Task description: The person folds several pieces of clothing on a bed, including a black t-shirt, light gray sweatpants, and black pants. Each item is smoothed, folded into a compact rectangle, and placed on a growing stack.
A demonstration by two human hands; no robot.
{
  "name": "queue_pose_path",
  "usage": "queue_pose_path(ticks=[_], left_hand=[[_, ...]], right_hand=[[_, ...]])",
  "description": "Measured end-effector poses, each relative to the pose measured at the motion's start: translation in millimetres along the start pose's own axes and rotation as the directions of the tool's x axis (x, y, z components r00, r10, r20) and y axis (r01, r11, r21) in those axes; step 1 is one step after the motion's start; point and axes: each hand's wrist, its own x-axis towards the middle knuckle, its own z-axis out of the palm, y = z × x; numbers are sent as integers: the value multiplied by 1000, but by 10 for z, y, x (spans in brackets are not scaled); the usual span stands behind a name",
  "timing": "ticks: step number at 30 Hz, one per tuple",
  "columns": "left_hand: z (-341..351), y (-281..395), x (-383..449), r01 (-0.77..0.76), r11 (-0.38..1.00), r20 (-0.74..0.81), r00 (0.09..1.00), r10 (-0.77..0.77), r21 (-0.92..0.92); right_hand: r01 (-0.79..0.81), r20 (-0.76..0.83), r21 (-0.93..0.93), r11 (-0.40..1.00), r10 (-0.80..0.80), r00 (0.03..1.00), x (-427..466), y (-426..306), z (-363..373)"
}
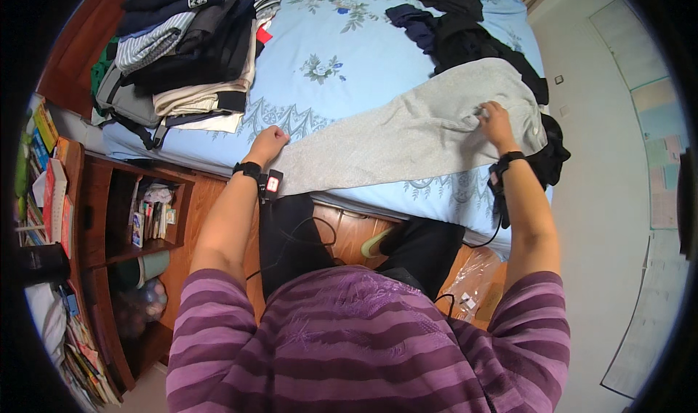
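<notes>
A light grey knit garment, apparently trousers (376,140), lies stretched sideways over the near part of a bed with a pale blue floral sheet (338,94). At its narrow left end is my left hand (268,144), fingers curled at the fabric's edge; whether they pinch it is hard to see. My right hand (497,123) rests at the wider right end, its fingertips on wrinkled fabric, and their grip is unclear. Both wrists wear black straps with small devices. Black clothes (463,42) lie just beyond the garment, and more black cloth (553,146) sits right of it.
A tall stack of folded clothes (218,58) stands on the bed at the left, beside a grey bag (128,99). Wooden shelves with books (147,216) are at the lower left. A white wall (578,195) borders the right side. Thin black cables hang near my legs.
</notes>
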Motion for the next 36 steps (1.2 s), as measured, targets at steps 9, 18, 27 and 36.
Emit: queue_pose_path(ticks=[9, 18, 27, 36], left_hand=[[-195, 262, -50, -30, 999, 282, 959, 37, -30], [-1054, -108, 308, -143, 990, -115, 983, 141, -5], [-508, -11, -361, 91, 995, 417, 906, -67, -40], [-873, 235, -261, 146, 819, 48, 988, -144, -556]], right_hand=[[214, 282, 131, 968, -243, 928, -194, -1622, 341], [138, 336, 43, 990, -144, 931, -272, -1765, 577], [259, 232, 423, 868, -380, 895, -457, -2705, 581], [248, 252, 716, 653, -573, 780, -448, -3005, 366]])
